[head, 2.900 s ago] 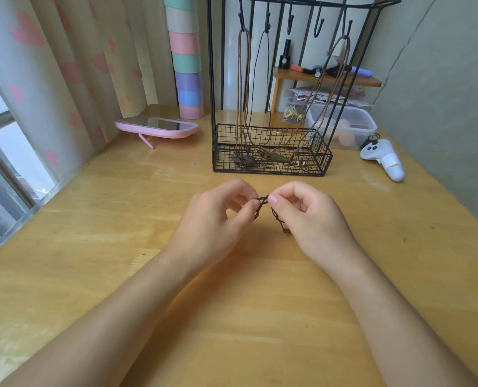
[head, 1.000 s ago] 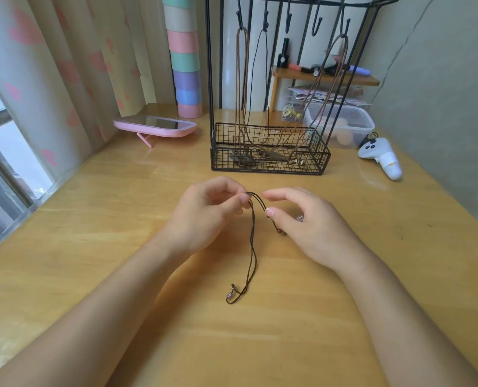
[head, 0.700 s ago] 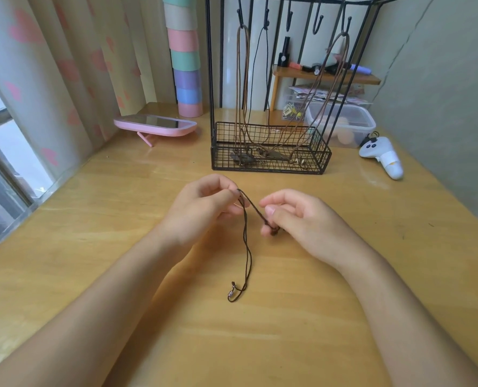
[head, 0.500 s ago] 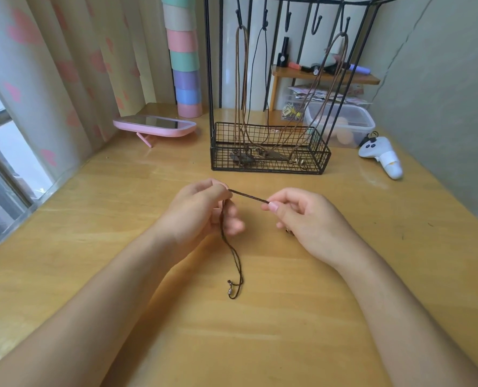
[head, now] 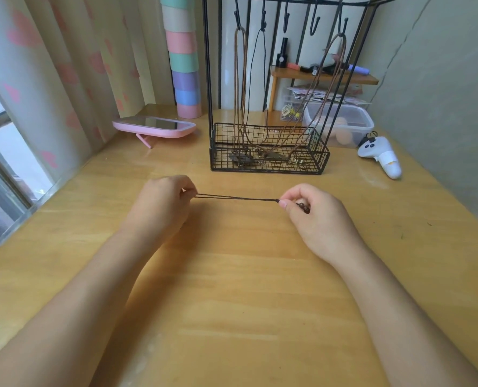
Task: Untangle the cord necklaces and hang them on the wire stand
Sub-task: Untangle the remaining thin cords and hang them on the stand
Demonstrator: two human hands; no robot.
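Observation:
A dark brown cord necklace is stretched taut and level above the wooden table. My left hand pinches its left end. My right hand pinches the right end, where dark beads show between its fingers. Behind them stands the black wire stand with hooks along its top bar and a basket base. Three cord necklaces hang from its hooks, their pendants lying in the basket.
A pink mirror lies at the back left beside a stack of pastel cups. A lidded plastic box, a white controller and a small wooden shelf sit at the back right. Curtains and a window line the left.
My hands have moved apart and pulled the cord out straight between them. Its loose end, which hung down onto the table, is now drawn up into the taut line.

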